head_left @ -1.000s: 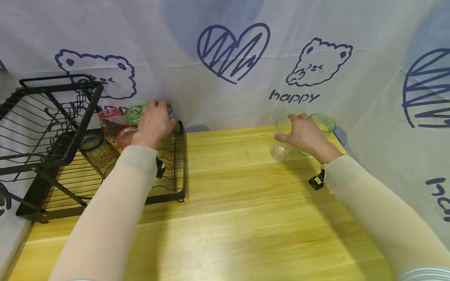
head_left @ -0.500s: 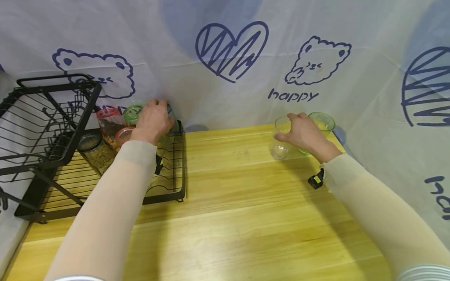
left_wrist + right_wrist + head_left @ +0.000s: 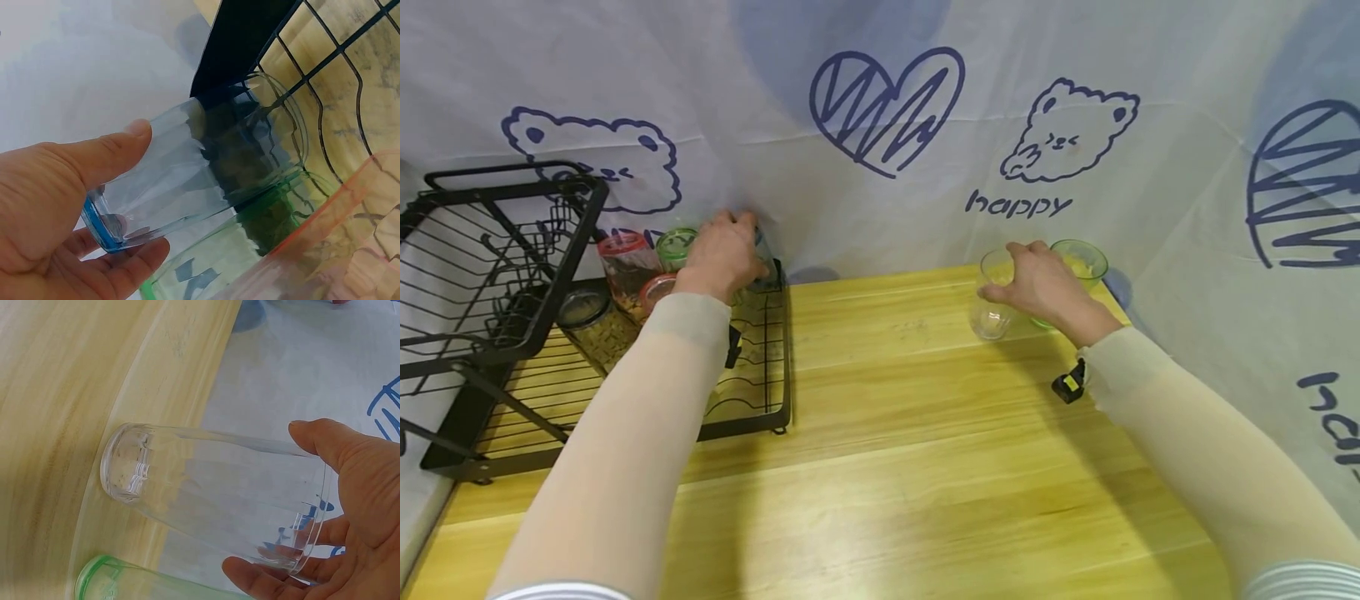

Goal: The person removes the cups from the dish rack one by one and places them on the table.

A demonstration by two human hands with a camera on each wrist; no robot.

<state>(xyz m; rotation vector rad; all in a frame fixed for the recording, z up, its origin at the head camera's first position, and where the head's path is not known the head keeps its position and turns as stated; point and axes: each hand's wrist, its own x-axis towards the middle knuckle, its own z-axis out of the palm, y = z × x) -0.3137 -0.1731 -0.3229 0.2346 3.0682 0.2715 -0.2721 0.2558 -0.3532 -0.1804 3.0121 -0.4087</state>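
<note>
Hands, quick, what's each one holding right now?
Left hand: holding the blue-based glass, fingers round its base.
Right hand: holding the clear glass near its rim.

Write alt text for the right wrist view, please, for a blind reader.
A right hand grips a clear glass near its rim. A green glass, cut off by the frame, is beside it; behind are a wooden table and a white printed sheet.

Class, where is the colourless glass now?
In the head view, the colourless glass is on the right of the wooden table, just left of the green glass, held near its rim by the right hand.
</note>
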